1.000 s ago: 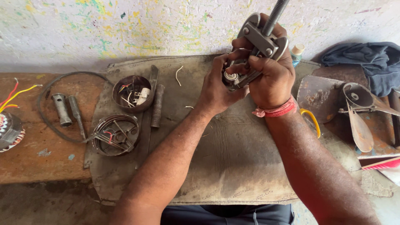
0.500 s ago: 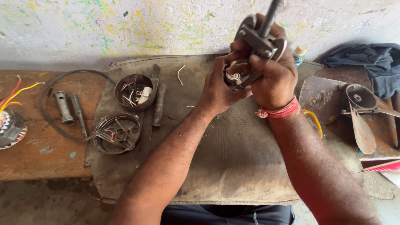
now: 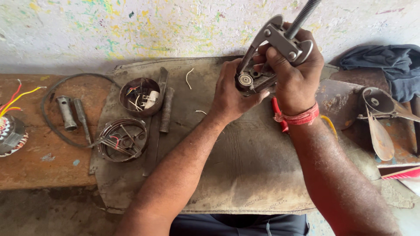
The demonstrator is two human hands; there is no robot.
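Observation:
My right hand grips a metal bearing puller with a threaded screw rising from its yoke. The puller's two arms reach down around a small motor part with a round bearing. My left hand holds that part from the left side, thumb under it. Both hands are raised over the far middle of a worn dark mat.
On the mat's left lie two round motor housings with wires and a threaded rod. A box spanner, a rubber belt and a wound coil lie farther left. Red pliers, fan blades and dark cloth are at right.
The puller has tilted so that its screw points up and right. My hands have shifted slightly, and the bearing face now shows.

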